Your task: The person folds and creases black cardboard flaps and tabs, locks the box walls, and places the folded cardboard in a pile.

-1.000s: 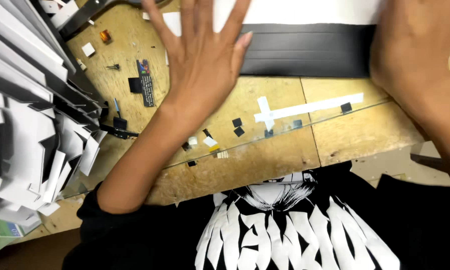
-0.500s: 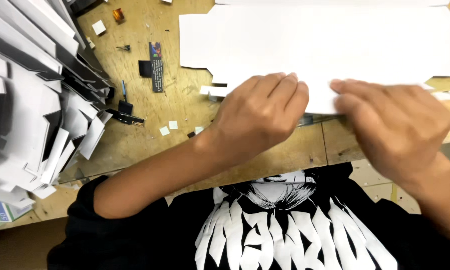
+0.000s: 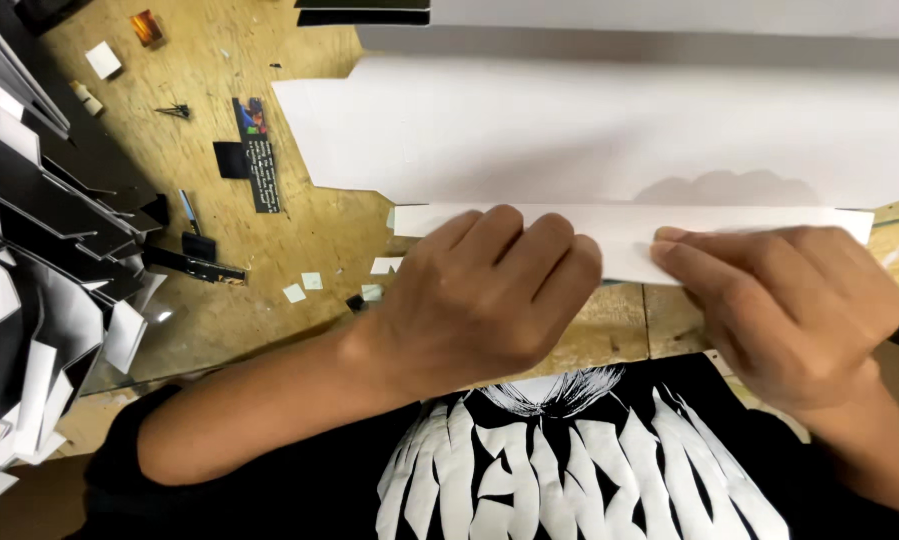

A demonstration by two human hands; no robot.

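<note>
Hidden: both hands covered the flap's near edge; the card ran out past the bench's far and right edges.
Count: two hands, one white card, one stack at the left edge.
Left hand: curled, pressing the folded flap.
Right hand: curled, pinching the flap.
Room: bare bench between stack and card, dotted with scraps.

Black-and-white card stack at left; paper scraps, black strip on wooden bench.
</note>
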